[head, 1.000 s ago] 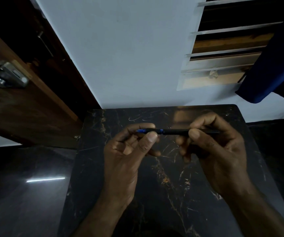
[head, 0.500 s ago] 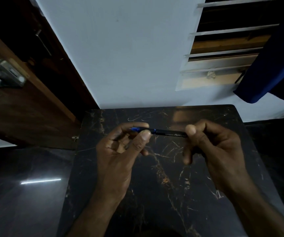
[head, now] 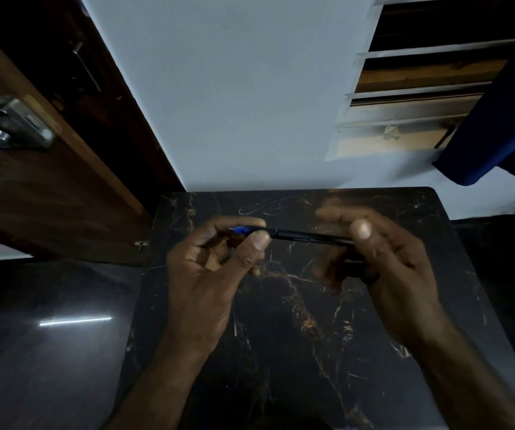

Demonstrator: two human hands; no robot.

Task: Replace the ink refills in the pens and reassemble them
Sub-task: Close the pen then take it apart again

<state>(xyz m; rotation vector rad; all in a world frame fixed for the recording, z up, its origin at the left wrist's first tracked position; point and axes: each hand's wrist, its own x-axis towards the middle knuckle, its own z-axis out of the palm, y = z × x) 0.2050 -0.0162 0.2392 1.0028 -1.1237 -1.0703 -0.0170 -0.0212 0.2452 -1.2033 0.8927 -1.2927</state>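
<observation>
The pen point(head: 305, 236) was held roughly level above the desk point(head: 281, 367) at the centre of the frame. Its black barrel ran left to right, with the blue end toward the left. The left hand point(head: 206, 283) had its grip closed on that blue end, pinched between thumb and forefinger. The right hand point(head: 396, 274) gripped the opposite end, thumb on top of the barrel; its fingers were motion-blurred. The desk was dark marble with pale veins. A wooden door point(head: 48, 197) stood at upper left and a louvred window point(head: 420, 97) at upper right.
</observation>
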